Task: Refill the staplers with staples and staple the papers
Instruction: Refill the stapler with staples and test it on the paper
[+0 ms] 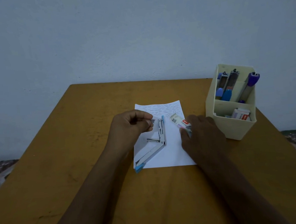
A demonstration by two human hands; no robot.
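As my left hand (132, 126) pinches a staple strip (152, 121) and my right hand (202, 133) grips the staple box (180, 122), a tilt could jam the open stapler (160, 138) between them.

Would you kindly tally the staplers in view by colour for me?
Blue: 3, the open stapler on the paper, plus the light blue stapler and darker blue stapler in the organizer
Purple: 1, the purple stapler
Total: 4

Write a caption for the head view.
Left hand pinches staples at the open stapler on paper; right hand holds the staple box.
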